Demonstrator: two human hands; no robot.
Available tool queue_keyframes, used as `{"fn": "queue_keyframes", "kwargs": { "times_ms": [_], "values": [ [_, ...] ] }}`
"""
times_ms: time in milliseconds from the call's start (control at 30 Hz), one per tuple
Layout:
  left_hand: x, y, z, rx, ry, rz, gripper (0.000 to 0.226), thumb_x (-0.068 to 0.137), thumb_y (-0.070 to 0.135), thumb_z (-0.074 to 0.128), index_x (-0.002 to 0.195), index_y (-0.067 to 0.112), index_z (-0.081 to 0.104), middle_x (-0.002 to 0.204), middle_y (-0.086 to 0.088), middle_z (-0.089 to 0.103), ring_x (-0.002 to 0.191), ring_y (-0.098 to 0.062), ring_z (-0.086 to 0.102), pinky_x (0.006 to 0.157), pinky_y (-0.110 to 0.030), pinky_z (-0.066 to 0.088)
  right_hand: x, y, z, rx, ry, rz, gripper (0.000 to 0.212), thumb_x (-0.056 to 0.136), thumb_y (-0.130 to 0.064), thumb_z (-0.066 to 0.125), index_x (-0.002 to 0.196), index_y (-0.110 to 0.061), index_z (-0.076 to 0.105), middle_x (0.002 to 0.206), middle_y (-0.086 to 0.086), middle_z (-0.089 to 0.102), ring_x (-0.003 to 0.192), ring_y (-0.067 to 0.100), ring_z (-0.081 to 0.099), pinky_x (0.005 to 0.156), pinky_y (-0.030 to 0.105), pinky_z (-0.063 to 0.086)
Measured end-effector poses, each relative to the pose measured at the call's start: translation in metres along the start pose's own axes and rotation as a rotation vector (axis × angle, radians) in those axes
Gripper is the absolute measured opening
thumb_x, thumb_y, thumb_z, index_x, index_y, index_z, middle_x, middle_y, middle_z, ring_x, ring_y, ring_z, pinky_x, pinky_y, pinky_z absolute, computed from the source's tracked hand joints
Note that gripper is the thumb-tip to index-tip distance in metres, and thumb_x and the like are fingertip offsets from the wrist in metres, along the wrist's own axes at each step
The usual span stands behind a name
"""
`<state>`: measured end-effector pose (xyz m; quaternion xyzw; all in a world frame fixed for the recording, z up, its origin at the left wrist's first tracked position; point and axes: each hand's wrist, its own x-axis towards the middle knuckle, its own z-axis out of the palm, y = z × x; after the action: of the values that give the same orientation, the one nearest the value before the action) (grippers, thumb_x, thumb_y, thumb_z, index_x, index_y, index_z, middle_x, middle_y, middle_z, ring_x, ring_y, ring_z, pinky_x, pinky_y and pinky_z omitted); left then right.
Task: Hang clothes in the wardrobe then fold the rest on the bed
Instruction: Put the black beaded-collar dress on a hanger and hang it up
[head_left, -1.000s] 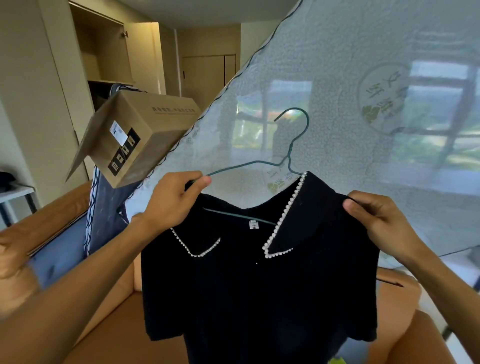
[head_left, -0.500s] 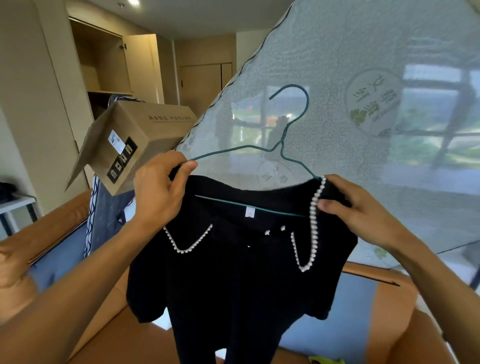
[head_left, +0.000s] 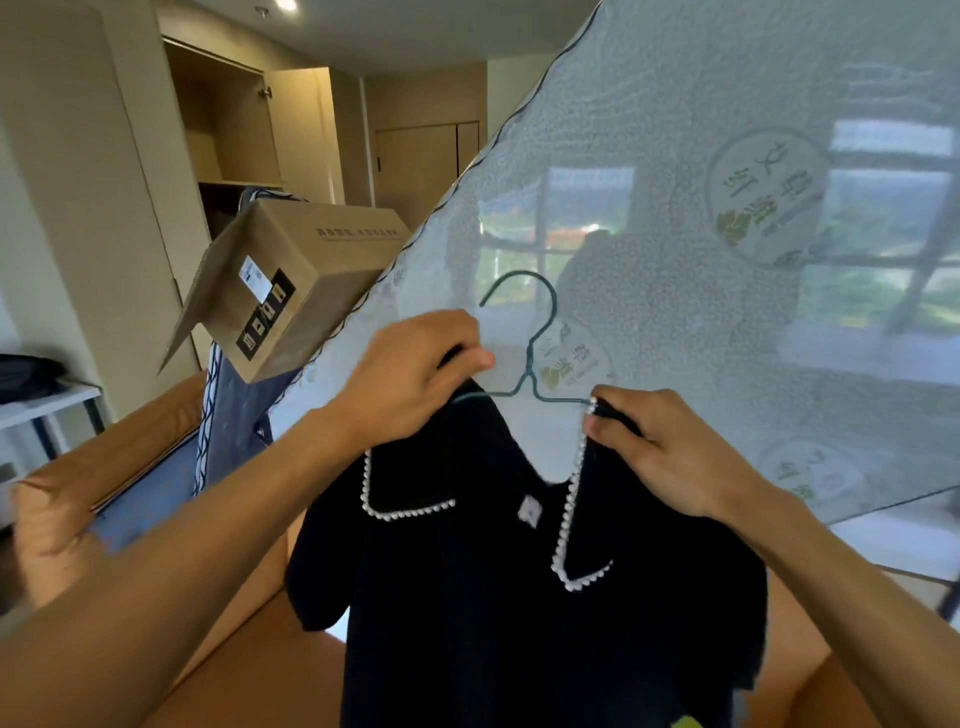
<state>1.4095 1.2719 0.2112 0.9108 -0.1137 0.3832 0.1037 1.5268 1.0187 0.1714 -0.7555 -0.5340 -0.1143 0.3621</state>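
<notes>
1. While both hands hold it up in mid-air, black top (head_left: 519, 597) hangs front-on from a green wire hanger (head_left: 530, 358). The hook stands upright just above the neckline.
2. Cardboard box (head_left: 296, 280): up and left of the top, tilted, leaning against the edge of the wrapped mattress (head_left: 701, 234). One flap hangs open on the side away from the top. Inside not visible; contents cannot tell.
3. Wardrobe (head_left: 228, 130): farther up and left of the top, behind the box, door swung open. A shelf board is visible; what it holds is too dim to make out.
4. Left hand (head_left: 410, 379): at the top's left shoulder, fingers curled. Thumb and forefinger pinch the dark fabric against the hanger's left arm, and the wire emerges from under the fingertips.
5. Right hand (head_left: 670, 452): at the top's right shoulder, thumb and fingers pinching the collar edge where the white bead trim (head_left: 569, 519) meets the end of the hanger's right arm.
6. Neck opening sags between the two hands, with a small white label (head_left: 530, 508) showing inside it.
7. Mattress stands tilted directly behind the top, its plastic wrap glossy with window reflections.
8. Wooden bed frame (head_left: 145, 447): below and left of the top.
</notes>
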Motion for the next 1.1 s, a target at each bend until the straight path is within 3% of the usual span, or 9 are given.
{"fn": "queue_keyframes", "kwargs": {
  "times_ms": [100,333,433,533,633,733,933,1000,1100],
  "values": [
    [-0.013,0.006,0.020,0.013,-0.083,-0.013,0.036,0.101,0.049,0.039,0.080,0.021,0.047,0.073,0.009,0.047,0.071,-0.007,0.048,0.061,-0.023,0.034,0.000,0.005,0.002,0.127,0.086,0.047,0.025,0.099,-0.014,0.056,0.074,-0.015,0.054,0.065,-0.007,0.056,0.060,0.008,0.050,0.062,0.027,0.040],
    [-0.035,-0.008,0.020,0.145,0.041,-0.082,0.040,0.105,0.040,0.037,0.070,0.021,0.038,0.056,0.004,0.041,0.052,-0.015,0.043,0.051,-0.032,0.028,-0.011,0.024,-0.027,0.263,0.096,0.159,0.033,0.096,0.000,0.049,0.071,-0.019,0.055,0.062,-0.011,0.049,0.062,0.009,0.047,0.062,0.024,0.035],
    [-0.035,-0.013,0.014,0.097,0.134,-0.126,0.038,0.106,0.036,0.042,0.070,0.024,0.037,0.055,0.004,0.039,0.051,-0.015,0.042,0.051,-0.024,0.023,-0.016,0.031,-0.048,0.232,0.056,0.212,0.019,0.089,-0.018,0.051,0.097,-0.026,0.066,0.088,-0.008,0.066,0.085,0.012,0.061,0.078,0.027,0.043],
    [-0.030,-0.009,0.011,0.107,0.178,-0.115,0.038,0.105,0.033,0.042,0.070,0.021,0.037,0.056,0.004,0.037,0.050,-0.017,0.041,0.050,-0.028,0.027,-0.020,0.033,-0.053,0.139,-0.027,0.234,0.035,0.091,-0.037,0.058,0.127,-0.038,0.057,0.116,-0.019,0.060,0.109,-0.003,0.056,0.092,0.021,0.042],
    [-0.026,-0.002,0.008,0.136,0.212,-0.113,0.037,0.106,0.030,0.044,0.071,0.020,0.038,0.057,0.004,0.037,0.052,-0.017,0.041,0.051,-0.036,0.031,-0.019,0.026,-0.043,0.015,-0.007,0.154,0.005,0.097,-0.034,0.061,0.092,-0.036,0.059,0.087,-0.016,0.067,0.082,-0.001,0.063,0.074,0.020,0.047],
    [-0.031,-0.001,0.001,0.129,0.203,-0.114,0.035,0.105,0.030,0.046,0.072,0.021,0.042,0.062,0.007,0.042,0.058,-0.013,0.044,0.054,-0.034,0.034,-0.017,0.028,-0.033,0.098,0.052,0.117,0.030,0.099,-0.025,0.058,0.070,-0.021,0.053,0.062,-0.004,0.059,0.058,0.010,0.056,0.061,0.027,0.044],
    [-0.076,-0.015,-0.028,0.104,0.167,-0.295,0.028,0.091,0.055,0.053,0.099,0.029,0.058,0.092,0.012,0.061,0.087,-0.012,0.060,0.073,-0.029,0.047,0.001,0.019,-0.009,0.294,0.089,0.088,0.031,0.097,-0.018,0.059,0.066,-0.019,0.058,0.057,-0.006,0.054,0.056,0.007,0.053,0.058,0.024,0.039],
    [-0.100,-0.025,-0.037,0.170,0.148,-0.369,0.039,0.091,0.063,0.049,0.105,0.027,0.059,0.093,0.010,0.064,0.085,-0.012,0.062,0.070,-0.034,0.050,0.009,0.014,0.003,0.355,0.074,0.096,0.035,0.097,-0.018,0.060,0.062,-0.020,0.054,0.057,-0.006,0.050,0.056,0.009,0.051,0.061,0.029,0.039],
    [-0.131,-0.035,-0.050,0.183,0.144,-0.415,0.046,0.097,0.062,0.042,0.097,0.020,0.062,0.081,0.002,0.065,0.073,-0.015,0.063,0.065,-0.046,0.050,0.019,0.004,0.020,0.398,-0.047,0.110,0.032,0.098,-0.020,0.060,0.070,-0.007,0.052,0.062,0.017,0.048,0.057,0.018,0.049,0.063,0.034,0.037]
  ]
}}
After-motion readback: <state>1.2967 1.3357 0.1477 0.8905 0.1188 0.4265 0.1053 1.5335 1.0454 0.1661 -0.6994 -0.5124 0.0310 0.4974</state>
